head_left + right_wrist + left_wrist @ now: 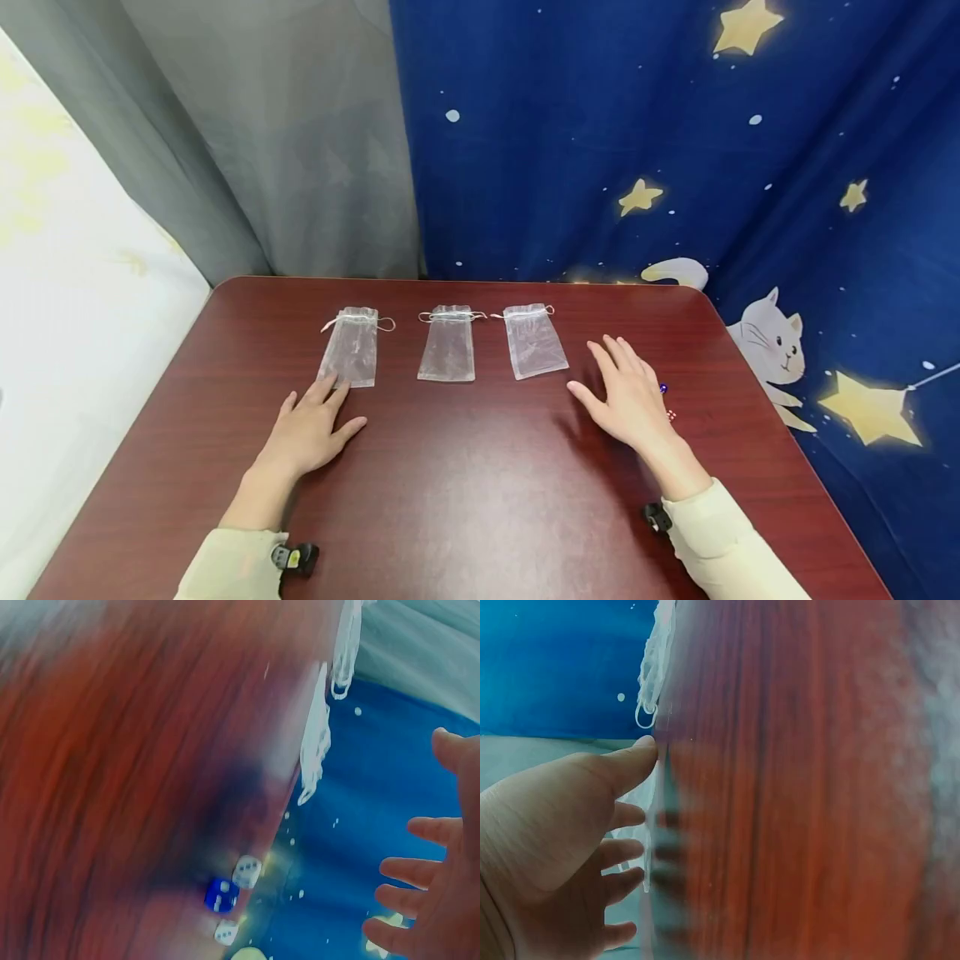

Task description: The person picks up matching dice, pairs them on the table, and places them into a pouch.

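Three sheer white drawstring pouches lie flat in a row: the left pouch (pixel 354 350), the middle pouch (pixel 447 346) and the right pouch (pixel 536 342). My left hand (pixel 303 429) is spread, its fingertips at the lower edge of the left pouch; whether they touch it I cannot tell. Over the table to the right of the right pouch, my right hand (pixel 628 398) has its fingers extended and holds nothing. In the right wrist view a blue die (pixel 222 895) sits between two white dice, one white die (pixel 247 871) and another white die (pixel 226 932). My right hand partly hides them in the head view.
The dark red wooden table (pixel 465 467) has rounded far corners. Behind it hang a grey curtain (pixel 300 150) and a blue star-patterned curtain (pixel 555 150). A white surface (pixel 67 292) borders the left side. Small black cameras sit at both cuffs.
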Tool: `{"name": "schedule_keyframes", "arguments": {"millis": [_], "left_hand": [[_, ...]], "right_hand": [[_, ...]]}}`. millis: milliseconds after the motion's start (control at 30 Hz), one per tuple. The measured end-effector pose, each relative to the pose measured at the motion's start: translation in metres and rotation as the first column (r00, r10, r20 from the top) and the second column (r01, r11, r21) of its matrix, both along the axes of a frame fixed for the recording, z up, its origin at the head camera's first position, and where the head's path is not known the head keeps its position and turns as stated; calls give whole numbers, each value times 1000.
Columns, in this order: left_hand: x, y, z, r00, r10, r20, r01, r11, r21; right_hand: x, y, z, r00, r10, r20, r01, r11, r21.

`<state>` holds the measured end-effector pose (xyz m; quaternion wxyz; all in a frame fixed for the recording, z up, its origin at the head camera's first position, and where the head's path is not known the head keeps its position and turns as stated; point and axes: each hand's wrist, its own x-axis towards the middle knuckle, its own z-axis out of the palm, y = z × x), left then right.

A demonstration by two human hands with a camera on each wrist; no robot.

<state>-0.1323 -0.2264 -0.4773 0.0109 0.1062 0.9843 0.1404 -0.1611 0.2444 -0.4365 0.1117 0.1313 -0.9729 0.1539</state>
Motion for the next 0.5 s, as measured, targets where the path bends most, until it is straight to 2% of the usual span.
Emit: {"name": "schedule_keyframes", "arguments": {"millis": [300,500], "left_hand": [[-2,1,-2,1000,-7,11,7,1000,-13],[-3,1,-2,1000,-10,17,10,1000,-10]], "right_hand": [[1,25,5,999,-47,-21,45,998,-50],[3,39,4,999,-39,-31,37,997,-65]]}}
